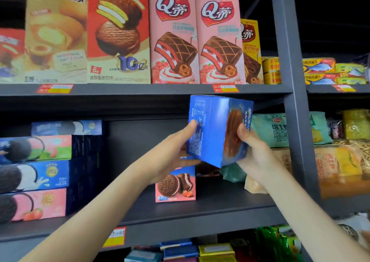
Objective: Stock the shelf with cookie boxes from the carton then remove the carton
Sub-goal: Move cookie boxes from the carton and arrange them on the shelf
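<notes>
The left hand (176, 151) and right hand (254, 151) are apart, each clamped on one side of the blue box (210, 129). The left thumb lies on the box's small-print face, with the fingers curled under its lower edge. The right thumb presses the face with the cookie picture, and the other fingers are hidden behind the box. The box is tilted and held in the air, above the middle shelf (210, 207) and just below the upper shelf (140, 90).

Directly behind and below the box, a pink box (175, 183) stands upright on the middle shelf, its top hidden by the left hand. Just right of it, under the right wrist, lie a teal bag (233, 173) and a tan bag (253, 185). A green bag (278, 130) stands further back, against the grey post (294, 81). Well to the left, a stack (36, 171) of flat cookie boxes fills that end of the shelf, and bare shelf lies between it and the pink box.

On the upper shelf a tan box (56, 31), a red box (118, 31), two pink Q boxes (174, 39), a yellow box (251, 51) and cans (270, 70) stand in a row. Right of the post are more bags (340, 167).
</notes>
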`<state>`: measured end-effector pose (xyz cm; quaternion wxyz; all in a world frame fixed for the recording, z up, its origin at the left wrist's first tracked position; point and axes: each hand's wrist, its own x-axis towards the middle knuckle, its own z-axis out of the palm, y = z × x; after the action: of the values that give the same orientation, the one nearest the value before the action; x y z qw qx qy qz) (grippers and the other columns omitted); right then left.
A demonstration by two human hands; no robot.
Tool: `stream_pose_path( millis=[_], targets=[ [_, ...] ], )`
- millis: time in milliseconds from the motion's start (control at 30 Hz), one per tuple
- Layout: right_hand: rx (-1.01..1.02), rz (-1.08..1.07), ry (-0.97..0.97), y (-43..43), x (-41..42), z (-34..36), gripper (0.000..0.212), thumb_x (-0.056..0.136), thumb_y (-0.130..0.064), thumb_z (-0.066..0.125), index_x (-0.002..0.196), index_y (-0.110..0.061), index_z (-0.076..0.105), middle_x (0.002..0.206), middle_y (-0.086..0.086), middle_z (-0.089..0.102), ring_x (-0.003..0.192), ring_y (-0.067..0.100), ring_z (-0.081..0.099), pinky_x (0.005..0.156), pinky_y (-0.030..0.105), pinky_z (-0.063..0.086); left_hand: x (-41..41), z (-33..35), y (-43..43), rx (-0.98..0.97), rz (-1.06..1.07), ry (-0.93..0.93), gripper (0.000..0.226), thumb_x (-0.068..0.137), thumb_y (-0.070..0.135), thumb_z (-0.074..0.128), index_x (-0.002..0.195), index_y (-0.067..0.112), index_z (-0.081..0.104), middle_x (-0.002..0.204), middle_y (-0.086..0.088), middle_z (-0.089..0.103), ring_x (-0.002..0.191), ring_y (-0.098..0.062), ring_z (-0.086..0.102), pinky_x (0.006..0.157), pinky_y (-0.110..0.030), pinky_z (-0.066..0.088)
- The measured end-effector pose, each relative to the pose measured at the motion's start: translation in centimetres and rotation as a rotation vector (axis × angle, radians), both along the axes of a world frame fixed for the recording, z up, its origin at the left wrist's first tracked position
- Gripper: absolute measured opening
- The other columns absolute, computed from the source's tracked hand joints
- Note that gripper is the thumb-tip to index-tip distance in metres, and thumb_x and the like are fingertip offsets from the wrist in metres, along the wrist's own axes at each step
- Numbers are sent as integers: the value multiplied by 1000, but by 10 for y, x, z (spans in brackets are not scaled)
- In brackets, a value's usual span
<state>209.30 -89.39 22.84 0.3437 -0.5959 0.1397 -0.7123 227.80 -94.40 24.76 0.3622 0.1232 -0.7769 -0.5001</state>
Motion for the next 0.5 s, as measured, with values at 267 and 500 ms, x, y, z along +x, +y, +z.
stream_pose_path(
  millis=[267,500],
  targets=[
    [-68,-345,358,14,-21,-9,68,57,-49,85,120,-43,58,113,-13,65,108,5,57,87,15,47,3,4,0,405,-124,-57,46,91,49,46,115,15,65,117,-15,66,93,-39,67,77,-46,57],
    [249,-300,248,39,-27,-7,45,94,11,32,98,-19,66,74,-6,72,62,7,65,50,14,47,-8,-13,0,14,157,38,32,85,34,65,109,13,64,93,1,72,82,-13,66,81,-32,56]
  ],
)
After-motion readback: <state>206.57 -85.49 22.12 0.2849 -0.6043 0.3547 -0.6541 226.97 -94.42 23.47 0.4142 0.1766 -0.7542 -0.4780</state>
